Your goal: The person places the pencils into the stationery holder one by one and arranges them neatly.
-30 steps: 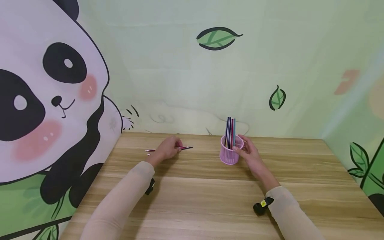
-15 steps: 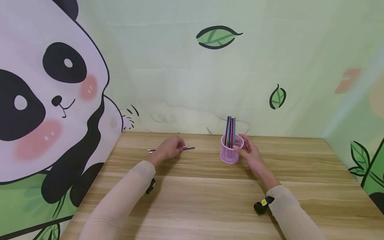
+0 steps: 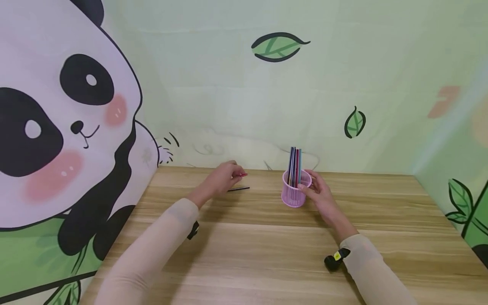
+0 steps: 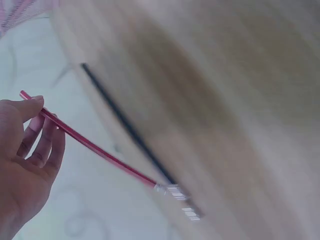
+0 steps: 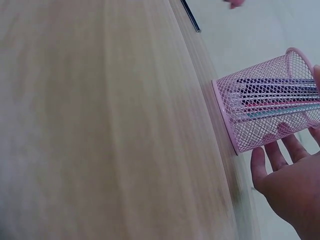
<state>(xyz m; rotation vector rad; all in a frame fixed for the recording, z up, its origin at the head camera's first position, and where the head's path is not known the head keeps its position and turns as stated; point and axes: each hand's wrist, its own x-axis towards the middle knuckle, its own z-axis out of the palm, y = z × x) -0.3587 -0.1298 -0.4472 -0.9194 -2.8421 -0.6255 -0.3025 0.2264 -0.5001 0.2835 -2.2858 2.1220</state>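
Between thumb and fingertips, my left hand (image 3: 222,178) pinches a red pencil (image 4: 95,146) near one end. Its silver-banded end hangs downward in the left wrist view, overlapping a dark pencil (image 4: 127,125) that lies on the table. In the head view only the red tip shows past the fingers, and the hand hides part of the dark pencil (image 3: 240,189). My right hand (image 3: 321,198) holds the right side of a pink mesh pen holder (image 3: 291,200), thumb at its rim. Several upright pencils (image 3: 295,157) lean together inside it, dark, red and light blue.
The wooden table (image 3: 267,254) reaches back to a light green wall cloth (image 3: 228,106) printed with leaves. A large printed panda (image 3: 42,118) covers the cloth at the left. The pen holder stands near the table's back edge.
My left hand has lifted the red pencil off the table and moved slightly back and right. The dark pencil stays lying there. My right hand and the pen holder keep their place.
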